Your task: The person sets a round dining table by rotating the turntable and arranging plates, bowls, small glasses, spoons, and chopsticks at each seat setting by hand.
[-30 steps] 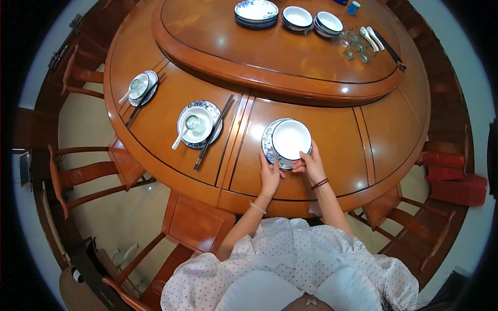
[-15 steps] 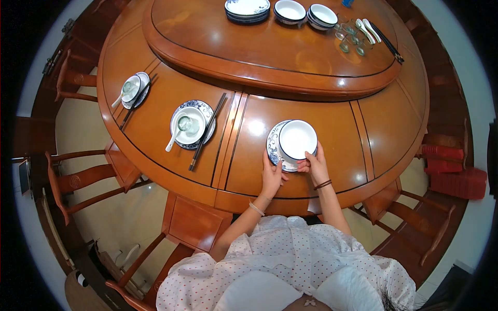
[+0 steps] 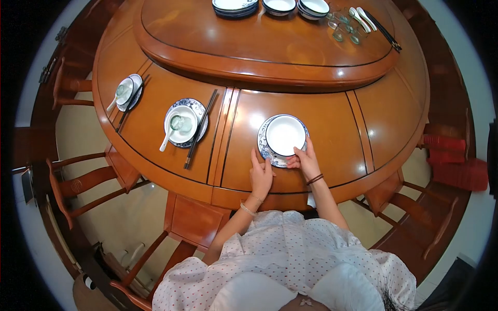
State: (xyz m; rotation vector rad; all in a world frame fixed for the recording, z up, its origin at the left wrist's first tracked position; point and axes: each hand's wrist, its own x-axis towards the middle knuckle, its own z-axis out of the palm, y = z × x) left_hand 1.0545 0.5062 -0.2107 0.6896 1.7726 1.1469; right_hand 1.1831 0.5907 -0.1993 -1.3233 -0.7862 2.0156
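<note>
A white bowl with a dark rim sits on a blue-and-white patterned plate near the table's front edge. My right hand grips the bowl's near right side, its thumb over the rim and the other fingers curled below. At the plate's lower left is my left hand, fingers stretched out and apart, with the tips beside the plate's edge. Whether they touch it I cannot tell. To the left, another patterned plate carries a bowl, a glass cup and a white spoon, with black chopsticks alongside.
On the raised turntable are stacked plates, stacked bowls, several glass cups, white spoons and black chopsticks. A further setting lies at far left. Wooden chairs surround the round table.
My left hand has drawn back slightly from the plate, and its fingers are straighter. My right hand still holds the bowl. The whole view has shifted a little.
</note>
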